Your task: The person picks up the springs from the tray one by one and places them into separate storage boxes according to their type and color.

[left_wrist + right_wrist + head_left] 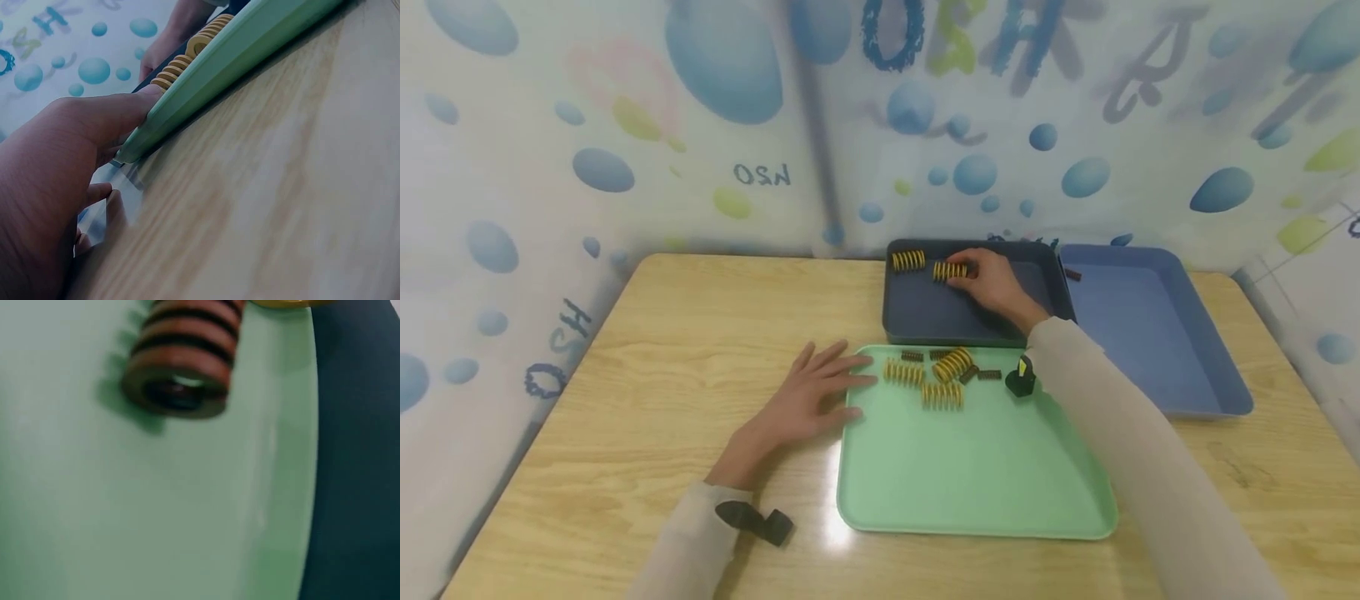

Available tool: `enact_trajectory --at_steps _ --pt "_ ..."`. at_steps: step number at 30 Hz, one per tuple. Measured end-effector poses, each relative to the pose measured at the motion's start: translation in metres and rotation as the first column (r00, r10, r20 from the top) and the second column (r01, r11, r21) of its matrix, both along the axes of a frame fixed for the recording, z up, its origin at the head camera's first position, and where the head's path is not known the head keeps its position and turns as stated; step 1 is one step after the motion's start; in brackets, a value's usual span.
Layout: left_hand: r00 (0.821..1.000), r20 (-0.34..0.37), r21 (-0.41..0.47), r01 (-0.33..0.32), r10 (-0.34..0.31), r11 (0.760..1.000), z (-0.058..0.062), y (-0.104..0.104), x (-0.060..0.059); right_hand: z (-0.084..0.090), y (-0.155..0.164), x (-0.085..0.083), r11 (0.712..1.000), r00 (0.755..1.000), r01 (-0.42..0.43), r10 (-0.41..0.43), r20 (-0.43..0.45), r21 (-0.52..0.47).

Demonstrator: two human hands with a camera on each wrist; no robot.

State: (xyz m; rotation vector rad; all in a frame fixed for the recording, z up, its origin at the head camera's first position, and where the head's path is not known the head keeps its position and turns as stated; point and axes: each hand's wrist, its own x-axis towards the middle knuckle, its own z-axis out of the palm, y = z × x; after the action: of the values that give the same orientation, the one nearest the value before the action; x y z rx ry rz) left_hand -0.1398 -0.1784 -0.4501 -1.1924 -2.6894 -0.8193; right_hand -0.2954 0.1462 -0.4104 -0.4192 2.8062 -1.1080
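Note:
My right hand (pixel 996 283) pinches a yellow coil spring (pixel 946 272) between thumb and fingers, low over the dark tray (pixel 977 321). To its left, another yellow spring (pixel 908 261) lies in that tray. My left hand (pixel 808 396) rests with fingers spread and straight at the left rim of the green tray (pixel 970 475); in the left wrist view its thumb lies along that rim. Three yellow springs, one of them this thicker spring (pixel 952 364), lie at the green tray's far end among several small brown springs (pixel 989 374). The right wrist view shows a brown spring (pixel 181 362) close up.
A blue tray (pixel 1157 333) stands right of the dark tray, with one small brown spring (pixel 1073 274) at its far left corner. The trays sit on a wooden table (pixel 715 333) against a patterned wall (pixel 865 125). My right forearm crosses over the green tray's right side.

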Motion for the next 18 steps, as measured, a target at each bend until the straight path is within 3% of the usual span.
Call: enact_trajectory --at_steps 18 --pt "1.000 0.010 -0.017 -0.003 0.003 1.000 0.0026 0.0002 0.0000 0.0002 -0.0070 0.0013 0.994 0.994 0.094 -0.097 -0.055 -0.056"
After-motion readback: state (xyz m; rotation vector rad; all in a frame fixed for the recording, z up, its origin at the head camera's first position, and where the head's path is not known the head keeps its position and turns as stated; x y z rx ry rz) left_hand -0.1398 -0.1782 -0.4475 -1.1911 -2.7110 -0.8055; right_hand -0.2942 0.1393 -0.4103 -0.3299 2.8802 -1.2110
